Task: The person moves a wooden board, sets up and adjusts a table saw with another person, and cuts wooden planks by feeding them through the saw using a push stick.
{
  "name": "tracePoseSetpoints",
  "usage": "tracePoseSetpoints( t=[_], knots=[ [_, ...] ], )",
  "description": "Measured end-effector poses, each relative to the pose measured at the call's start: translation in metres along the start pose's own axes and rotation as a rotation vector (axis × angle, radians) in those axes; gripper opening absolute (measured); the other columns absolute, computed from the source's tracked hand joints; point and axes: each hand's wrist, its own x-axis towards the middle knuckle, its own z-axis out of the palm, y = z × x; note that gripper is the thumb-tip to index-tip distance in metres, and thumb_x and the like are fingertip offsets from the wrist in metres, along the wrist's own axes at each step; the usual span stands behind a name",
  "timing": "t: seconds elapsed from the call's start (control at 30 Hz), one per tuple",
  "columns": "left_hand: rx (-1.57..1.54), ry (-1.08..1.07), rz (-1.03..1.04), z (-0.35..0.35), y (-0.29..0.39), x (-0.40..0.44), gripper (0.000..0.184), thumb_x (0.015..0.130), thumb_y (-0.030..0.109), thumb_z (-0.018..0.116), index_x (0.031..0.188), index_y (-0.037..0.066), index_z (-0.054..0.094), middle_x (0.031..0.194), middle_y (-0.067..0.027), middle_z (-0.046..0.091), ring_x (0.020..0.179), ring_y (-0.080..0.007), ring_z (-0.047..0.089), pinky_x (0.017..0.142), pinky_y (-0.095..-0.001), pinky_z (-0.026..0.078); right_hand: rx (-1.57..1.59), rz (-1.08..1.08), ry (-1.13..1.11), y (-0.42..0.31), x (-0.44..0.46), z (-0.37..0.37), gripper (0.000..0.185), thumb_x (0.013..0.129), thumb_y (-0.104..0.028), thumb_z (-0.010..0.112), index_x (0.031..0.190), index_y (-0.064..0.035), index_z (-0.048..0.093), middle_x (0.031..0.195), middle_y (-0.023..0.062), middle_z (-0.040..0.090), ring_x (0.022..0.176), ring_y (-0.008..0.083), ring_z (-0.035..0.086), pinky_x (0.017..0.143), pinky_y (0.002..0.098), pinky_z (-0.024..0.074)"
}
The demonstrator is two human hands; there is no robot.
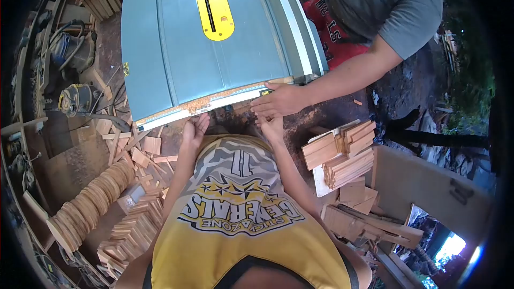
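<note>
Table saw (pixel 187 64) and stacked wood (pixel 350 168) mark a workshop.

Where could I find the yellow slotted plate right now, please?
The yellow slotted plate is at the top of the head view, slightly left of centre, in the blue-grey tabletop, beyond the person's left hand and right hand.

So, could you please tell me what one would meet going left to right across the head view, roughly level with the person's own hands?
Yellow tool, offcuts, left hand, right hand, wood stack.
</note>
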Motion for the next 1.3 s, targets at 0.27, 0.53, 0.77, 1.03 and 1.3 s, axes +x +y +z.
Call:
tracePoseSetpoints(
  t=[0.27, 0.53, 0.77, 1.03, 1.3],
  knots=[
    [0.028, -0.012, -0.01, 0.002, 0.001, -0.003, 0.027, 0.09, 0.007, 0.034, 0.112, -0.002, 0.047, 0.109, -0.0178, 0.063, 0.097, -0.0266, 0.064, 0.084, -0.0349, 0.054, -0.33, -0.088, 0.003, 0.047, 0.002, -0.043, 0.016, 0.078, -0.013, 0.064, 0.08, 0.003, 0.064, 0.074, 0.0162, 0.066, 0.066, 0.0238, 0.066, 0.063, 0.0352, 0.0499],
    [-0.33, -0.013, -0.142, 0.028, -0.003, -0.002, 0.051, 0.097, 0.036, 0.024, 0.125, -0.003, 0.042, 0.124, -0.0241, 0.051, 0.114, -0.0362, 0.051, 0.098, -0.0449, 0.044, -0.418, 0.029, -0.052, 0.048, 0.002, -0.03, 0.014, 0.081, -0.009, 0.063, 0.09, 0.0022, 0.063, 0.077, 0.0068, 0.066, 0.069, 0.0119, 0.059, 0.063, 0.0279, 0.0474],
    [0.104, 0.037, -0.051, 0.019, -0.066, 0.089, 0.054, 0.096, 0.042, 0.028, 0.124, -0.001, 0.044, 0.115, -0.0182, 0.055, 0.104, -0.0283, 0.054, 0.089, -0.0424, 0.048, -0.899, 0.003, -0.364, 0.102, 0.011, -0.03, 0.02, 0.077, -0.005, 0.052, 0.094, -0.0009, 0.064, 0.08, 0.0127, 0.066, 0.071, 0.0206, 0.064, 0.063, 0.0331, 0.052],
    [0.857, -0.063, 0.012, 0.01, -0.066, 0.06, 0.032, 0.092, 0.019, 0.045, 0.12, 0.006, 0.054, 0.105, -0.0099, 0.064, 0.086, -0.0185, 0.062, 0.071, -0.0321, 0.053, 0.934, 0.476, 0.015, 0.007, 0.026, -0.032, 0.051, 0.099, -0.048, 0.025, 0.105, -0.0059, 0.053, 0.087, 0.0153, 0.061, 0.08, 0.0289, 0.062, 0.072, 0.0413, 0.0532],
    [0.936, -0.042, -0.057, -0.071, -0.052, 0.072, 0.025, 0.084, 0.003, 0.039, 0.098, 0.003, 0.06, 0.079, -0.0091, 0.065, 0.067, -0.0167, 0.06, 0.06, -0.0273, 0.048, 1.038, 0.437, -0.014, 0.022, 0.052, -0.027, 0.037, 0.098, -0.04, 0.039, 0.103, -0.0061, 0.053, 0.079, 0.0102, 0.06, 0.067, 0.0199, 0.055, 0.061, 0.032, 0.0447]
  ],
)
